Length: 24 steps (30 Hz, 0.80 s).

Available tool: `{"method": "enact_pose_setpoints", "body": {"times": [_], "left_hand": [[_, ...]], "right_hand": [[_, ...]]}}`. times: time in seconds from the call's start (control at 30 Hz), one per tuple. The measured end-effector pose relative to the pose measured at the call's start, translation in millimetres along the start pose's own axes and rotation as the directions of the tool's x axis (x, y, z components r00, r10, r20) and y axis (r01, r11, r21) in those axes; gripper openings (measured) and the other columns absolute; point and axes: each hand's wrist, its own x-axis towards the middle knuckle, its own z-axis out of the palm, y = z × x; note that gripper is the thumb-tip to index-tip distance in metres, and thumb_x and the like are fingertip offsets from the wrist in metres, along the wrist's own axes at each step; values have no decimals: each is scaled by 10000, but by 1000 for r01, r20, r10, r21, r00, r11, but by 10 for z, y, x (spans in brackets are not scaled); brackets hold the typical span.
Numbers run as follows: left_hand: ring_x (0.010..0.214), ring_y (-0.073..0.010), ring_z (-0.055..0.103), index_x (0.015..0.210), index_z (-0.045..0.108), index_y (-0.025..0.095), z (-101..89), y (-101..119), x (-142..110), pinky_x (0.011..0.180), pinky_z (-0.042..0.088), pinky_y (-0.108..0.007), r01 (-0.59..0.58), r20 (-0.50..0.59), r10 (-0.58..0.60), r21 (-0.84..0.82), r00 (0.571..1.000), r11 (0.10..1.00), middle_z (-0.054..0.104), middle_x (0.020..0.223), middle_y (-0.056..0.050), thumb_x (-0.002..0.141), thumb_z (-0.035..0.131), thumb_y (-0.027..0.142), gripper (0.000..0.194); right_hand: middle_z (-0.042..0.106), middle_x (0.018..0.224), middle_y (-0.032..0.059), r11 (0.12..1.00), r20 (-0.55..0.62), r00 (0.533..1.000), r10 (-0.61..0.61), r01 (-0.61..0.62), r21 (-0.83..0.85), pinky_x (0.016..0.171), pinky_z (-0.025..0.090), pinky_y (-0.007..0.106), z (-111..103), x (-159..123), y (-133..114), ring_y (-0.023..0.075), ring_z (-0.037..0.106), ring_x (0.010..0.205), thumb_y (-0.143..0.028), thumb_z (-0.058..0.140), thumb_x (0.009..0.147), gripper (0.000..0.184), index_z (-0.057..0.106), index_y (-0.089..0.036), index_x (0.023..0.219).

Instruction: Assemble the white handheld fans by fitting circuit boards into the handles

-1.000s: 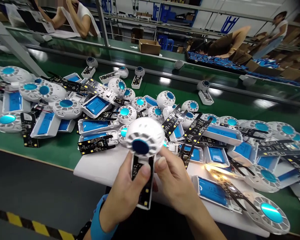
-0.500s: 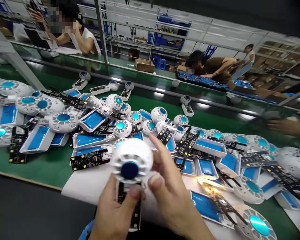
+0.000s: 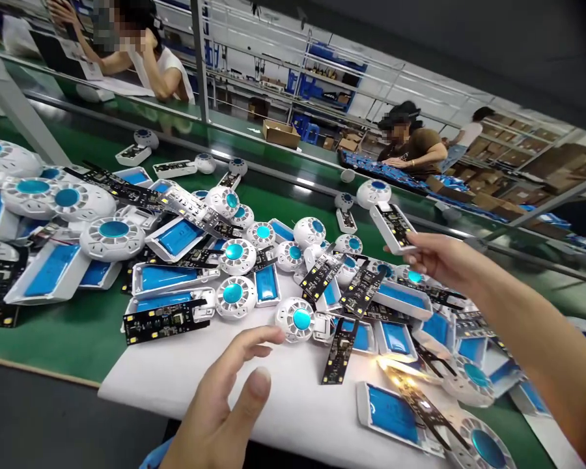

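My right hand (image 3: 439, 259) is stretched out to the right and grips a white lamp unit (image 3: 387, 215) with a round blue-centred head and a black circuit board in its handle, held above the pile near the conveyor. My left hand (image 3: 224, 407) hovers low over the white mat (image 3: 185, 378), fingers spread and nothing in them. Its fingertips are close to a small white round head with a teal centre (image 3: 295, 318) and a loose black circuit board (image 3: 336, 342).
A big pile of white lamp heads (image 3: 112, 233), blue battery trays (image 3: 176, 238) and black boards (image 3: 163, 319) covers the green bench. Finished units (image 3: 134, 151) lie on the conveyor behind. Co-workers sit across the line (image 3: 146, 52) and at the right (image 3: 410, 146).
The lamp unit, held in both hands in front of me, has gone with my right hand far out to the right. My left hand let go and opened.
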Motion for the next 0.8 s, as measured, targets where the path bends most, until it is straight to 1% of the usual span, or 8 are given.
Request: {"method": "enact_pose_setpoints", "body": {"times": [0.1, 0.2, 0.37, 0.47, 0.53, 0.6, 0.7, 0.8], "left_hand": [[1266, -326, 530, 1160, 699, 334, -1, -19, 1, 1115, 391, -400, 53, 33, -55, 40, 998, 998, 656, 1318, -44, 824, 557, 787, 582], [1242, -314, 521, 1135, 697, 336, 2, -41, 27, 1101, 389, -386, 84, 62, -88, 68, 994, 994, 659, 1280, -41, 837, 563, 757, 533], [1154, -272, 548, 1067, 696, 338, 13, -58, 85, 1044, 418, -330, 86, 82, -92, 76, 992, 993, 676, 1185, -26, 871, 549, 724, 457], [1154, -271, 548, 1036, 712, 334, 47, -59, 85, 1003, 433, -320, 83, 89, -93, 106, 992, 991, 682, 1163, -30, 878, 547, 717, 446], [1129, -269, 564, 1016, 722, 333, 60, -80, 78, 988, 439, -317, 80, 94, -92, 120, 991, 990, 694, 1134, -30, 877, 551, 713, 440], [1076, -261, 590, 996, 736, 326, 51, -129, 88, 963, 454, -311, 74, 79, -85, 126, 993, 989, 710, 1098, -33, 876, 566, 701, 429], [1019, -238, 635, 1048, 741, 328, 12, -205, 158, 893, 510, -290, -8, -29, 9, 42, 1000, 999, 724, 1136, -30, 882, 631, 627, 359], [1166, -274, 641, 1215, 674, 349, -20, -182, 226, 817, 594, -301, -160, -201, 110, -252, 973, 954, 697, 1281, -39, 873, 662, 616, 434]], "right_hand": [[702, 696, 73, 995, 8, 999, 47, -46, -83, 507, 480, 221, -144, 446, 124, 97, 619, 523, -474, 598, 984, 481, 657, -117, 668], [690, 720, 52, 982, -5, 1000, 3, -4, -189, 580, 572, 261, -48, 758, 233, 131, 656, 572, -473, 661, 966, 395, 642, -148, 743], [725, 1059, 189, 884, 132, 991, -18, 78, -462, 892, 574, 444, 508, 932, 58, 302, 723, 938, -502, 691, 925, 394, 711, -119, 1011], [675, 1279, 188, 817, 281, 960, -2, 163, -554, 1007, 512, 529, 962, 942, -167, 368, 677, 1097, -573, 763, 832, 622, 655, -156, 1281], [657, 1329, 172, 783, 353, 936, 6, 216, -584, 1004, 518, 507, 1190, 950, -304, 381, 652, 1151, -565, 820, 758, 657, 677, -162, 1256], [705, 1232, 155, 755, 384, 923, -17, 264, -600, 920, 552, 463, 1294, 918, -441, 363, 679, 1070, -506, 813, 764, 516, 727, -151, 1129], [728, 1108, 103, 719, 338, 916, -214, 382, -581, 812, 545, 386, 1246, 670, -691, 271, 685, 919, -416, 686, 888, 401, 688, -154, 1192], [708, 1011, 40, 655, 267, 780, -566, 622, -429, 675, 508, 284, 1153, 170, -960, 185, 649, 807, -406, 680, 934, 336, 672, -170, 1173]]}}
